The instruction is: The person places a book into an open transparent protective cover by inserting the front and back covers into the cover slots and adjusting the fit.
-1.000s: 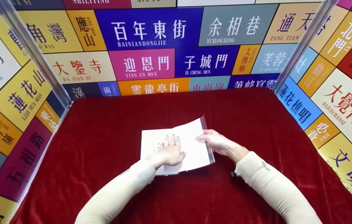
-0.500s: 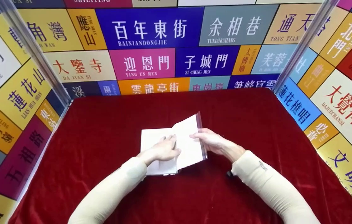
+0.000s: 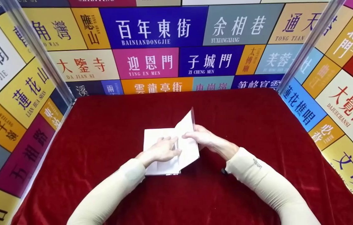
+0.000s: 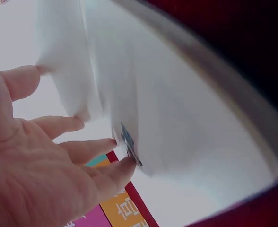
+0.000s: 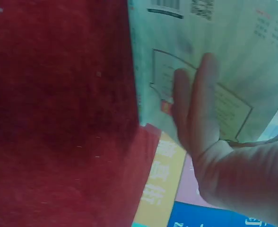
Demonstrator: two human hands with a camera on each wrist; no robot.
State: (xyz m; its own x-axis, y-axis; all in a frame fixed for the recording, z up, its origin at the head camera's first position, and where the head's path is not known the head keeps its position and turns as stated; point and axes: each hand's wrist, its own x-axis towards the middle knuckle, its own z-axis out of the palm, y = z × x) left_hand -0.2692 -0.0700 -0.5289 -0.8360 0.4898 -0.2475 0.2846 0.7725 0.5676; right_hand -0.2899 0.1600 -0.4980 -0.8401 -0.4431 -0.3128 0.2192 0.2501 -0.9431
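Note:
An open book lies on the red cloth, its left side flat and its right side tilted up steeply. My left hand rests over the left page, fingers extended toward the fold. In the left wrist view the fingertips touch the white paper by the crease, next to a small dark printed mark. My right hand holds the raised side, thumb on the inner page and fingers behind. The right wrist view shows those fingers against a pale green back cover with a barcode and a QR code.
Dark red velvet cloth covers the table around the book. Panels with printed Chinese place names stand behind and on both sides. Clear upright strips mark the back corners.
My right hand has moved left, tilting the book's right side up more steeply. My left hand has shifted slightly left, from the middle of the book onto the left page near the fold.

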